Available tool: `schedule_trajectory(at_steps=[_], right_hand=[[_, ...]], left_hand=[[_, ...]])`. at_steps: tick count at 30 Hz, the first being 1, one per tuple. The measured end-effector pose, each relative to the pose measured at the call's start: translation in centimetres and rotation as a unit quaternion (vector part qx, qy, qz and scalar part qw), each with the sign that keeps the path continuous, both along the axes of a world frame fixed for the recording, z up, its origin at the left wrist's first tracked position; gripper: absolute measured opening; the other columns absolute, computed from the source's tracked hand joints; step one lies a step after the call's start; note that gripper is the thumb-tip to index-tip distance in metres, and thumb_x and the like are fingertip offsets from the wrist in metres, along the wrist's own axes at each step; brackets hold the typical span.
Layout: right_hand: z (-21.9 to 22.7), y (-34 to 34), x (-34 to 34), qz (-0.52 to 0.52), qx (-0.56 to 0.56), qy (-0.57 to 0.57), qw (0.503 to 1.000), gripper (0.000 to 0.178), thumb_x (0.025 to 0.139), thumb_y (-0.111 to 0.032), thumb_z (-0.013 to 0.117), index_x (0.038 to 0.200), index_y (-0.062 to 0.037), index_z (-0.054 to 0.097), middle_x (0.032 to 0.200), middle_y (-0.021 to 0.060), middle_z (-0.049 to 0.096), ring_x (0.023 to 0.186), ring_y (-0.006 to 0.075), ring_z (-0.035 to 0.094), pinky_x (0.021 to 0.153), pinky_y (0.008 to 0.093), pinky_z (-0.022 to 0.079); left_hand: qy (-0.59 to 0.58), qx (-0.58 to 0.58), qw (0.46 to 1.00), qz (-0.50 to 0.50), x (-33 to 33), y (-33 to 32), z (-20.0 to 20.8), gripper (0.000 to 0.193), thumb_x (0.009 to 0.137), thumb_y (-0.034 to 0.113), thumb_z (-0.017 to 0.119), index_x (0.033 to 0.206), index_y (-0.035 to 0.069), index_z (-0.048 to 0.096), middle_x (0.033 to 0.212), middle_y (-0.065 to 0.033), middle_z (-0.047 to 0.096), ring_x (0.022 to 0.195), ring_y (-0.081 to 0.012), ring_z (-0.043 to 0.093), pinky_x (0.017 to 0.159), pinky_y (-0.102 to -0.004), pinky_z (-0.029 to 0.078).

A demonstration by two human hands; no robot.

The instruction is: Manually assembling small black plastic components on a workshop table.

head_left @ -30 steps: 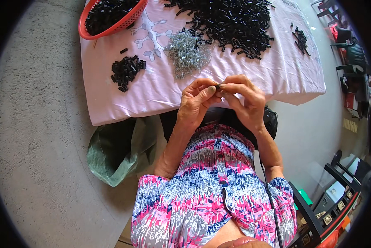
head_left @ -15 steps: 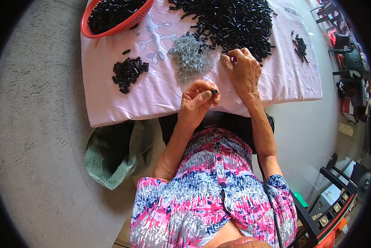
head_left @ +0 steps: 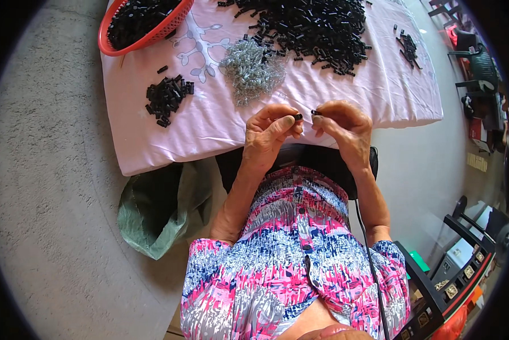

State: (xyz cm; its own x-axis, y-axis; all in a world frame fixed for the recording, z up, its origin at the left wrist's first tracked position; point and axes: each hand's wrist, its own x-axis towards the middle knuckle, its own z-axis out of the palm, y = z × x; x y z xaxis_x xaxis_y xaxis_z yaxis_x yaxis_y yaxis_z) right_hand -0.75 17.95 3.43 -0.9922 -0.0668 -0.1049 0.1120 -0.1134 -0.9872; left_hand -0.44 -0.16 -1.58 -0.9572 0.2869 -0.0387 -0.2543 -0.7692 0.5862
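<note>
My left hand pinches a short black plastic tube between thumb and forefinger. Facing it across a small gap, my right hand grips another small black piece, with a paler spot at its tip; its full shape is hidden by the fingers. Both hands hover over the near edge of the pink cloth. Just beyond them lies a heap of small silvery metal springs. Behind that spreads a large pile of black tubes. A smaller pile of black tubes sits to the left.
A red plastic basket of black pieces stands at the far left of the cloth-covered table. A few black parts lie at far right. Below the left table edge an open green sack stands on the floor. Chairs line the right.
My right hand has come back from the edge of the large black pile, now holding a small black piece close to my left hand. The left hand keeps its tube. The view has shifted slightly.
</note>
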Motion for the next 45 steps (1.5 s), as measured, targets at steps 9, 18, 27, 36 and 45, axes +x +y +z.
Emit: schedule_trajectory(at_steps=[9,18,27,36,45], right_hand=[[1.3,-0.4,1.6,0.013,-0.030,0.022,0.999,0.013,0.083,0.009,0.063,0.096,0.0073,0.065,0.084,0.0072,0.067,0.073,0.0114,0.066,0.065,0.0227,0.053],[0.7,-0.4,1.7,0.042,0.016,0.093,0.995,0.014,0.083,0.012,0.063,0.097,0.0080,0.064,0.089,0.0096,0.066,0.074,0.0142,0.066,0.065,0.0243,0.054],[0.2,-0.2,2.1,0.042,0.089,0.189,0.977,0.022,0.076,0.018,0.063,0.096,0.0085,0.064,0.093,0.0134,0.064,0.075,0.0154,0.065,0.063,0.0247,0.054],[1.3,-0.2,2.4,0.035,0.150,0.288,0.945,0.023,0.071,0.018,0.067,0.092,0.0077,0.065,0.086,0.0146,0.066,0.069,0.0149,0.063,0.057,0.0246,0.052],[1.3,-0.6,3.1,0.022,0.144,0.290,0.946,0.024,0.070,0.019,0.066,0.091,0.0070,0.065,0.086,0.0153,0.066,0.066,0.0153,0.064,0.056,0.0246,0.051]], left_hand=[[0.027,-0.034,0.999,0.001,0.6,0.5,0.8,0.017,0.094,0.003,0.059,0.110,-0.002,0.063,0.101,-0.0123,0.064,0.086,-0.0169,0.065,0.077,-0.0267,0.054],[0.064,-0.100,0.993,0.019,1.0,0.3,2.1,0.017,0.090,-0.003,0.062,0.106,-0.003,0.064,0.105,-0.0111,0.062,0.087,-0.0156,0.065,0.080,-0.0270,0.054],[0.045,-0.158,0.986,0.043,1.5,0.2,3.0,0.022,0.083,-0.008,0.069,0.103,-0.003,0.063,0.104,-0.0129,0.064,0.088,-0.0164,0.067,0.076,-0.0269,0.057],[0.183,-0.226,0.953,0.092,1.6,-0.1,3.5,0.020,0.078,-0.016,0.068,0.094,-0.004,0.066,0.097,-0.0150,0.066,0.085,-0.0166,0.066,0.075,-0.0269,0.057],[0.177,-0.210,0.957,0.093,1.8,0.2,4.0,0.020,0.077,-0.018,0.067,0.092,-0.005,0.066,0.096,-0.0153,0.067,0.083,-0.0164,0.066,0.070,-0.0273,0.058]])
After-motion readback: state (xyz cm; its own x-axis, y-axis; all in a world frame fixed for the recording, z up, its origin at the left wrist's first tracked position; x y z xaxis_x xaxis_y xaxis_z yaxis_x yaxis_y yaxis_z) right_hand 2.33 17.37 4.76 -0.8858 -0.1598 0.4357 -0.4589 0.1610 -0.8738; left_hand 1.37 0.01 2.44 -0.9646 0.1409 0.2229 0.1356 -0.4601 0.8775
